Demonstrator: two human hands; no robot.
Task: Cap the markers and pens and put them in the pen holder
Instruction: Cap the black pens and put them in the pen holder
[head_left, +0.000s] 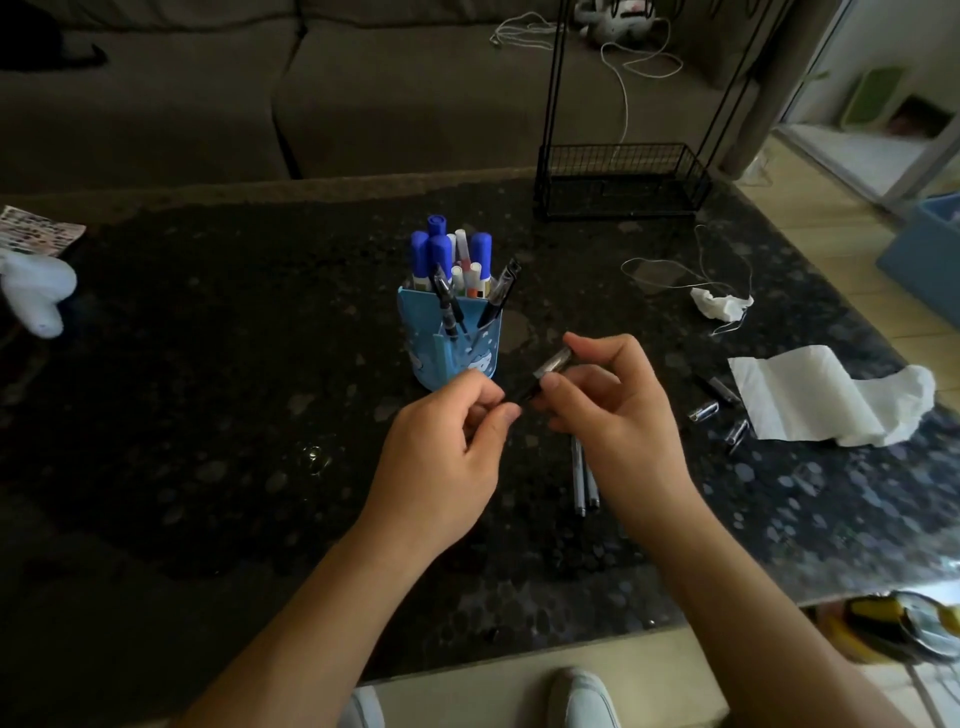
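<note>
- One pen (543, 375) is being held above the table (208, 364), just in front of the pen holder (454, 353). The left hand (441, 447) is pinching its dark end between thumb and forefinger. The right hand (618, 410) is gripping its silvery end with curled fingers.
- The one blue pen holder is standing upright mid-table. It is carrying four blue-capped markers (440, 249), about three white markers (474, 273) and two black pens (449, 306) leaning at its front.
- Two grey pens (584, 478) are lying side by side on the table beneath the right hand.
- Two loose caps (704, 412) and one dark pen (719, 387) are lying just beside a flat tissue sheet (810, 395). One crumpled tissue (719, 306) is sitting farther back.
- The right hand is covering the grey pens' far ends.
- The fingers are hiding the held pen's middle, so I cannot tell whether its cap is seated.
- The white markers are crowding together, making their count uncertain.
- The tissue sheet is partly covering the dark pen.
</note>
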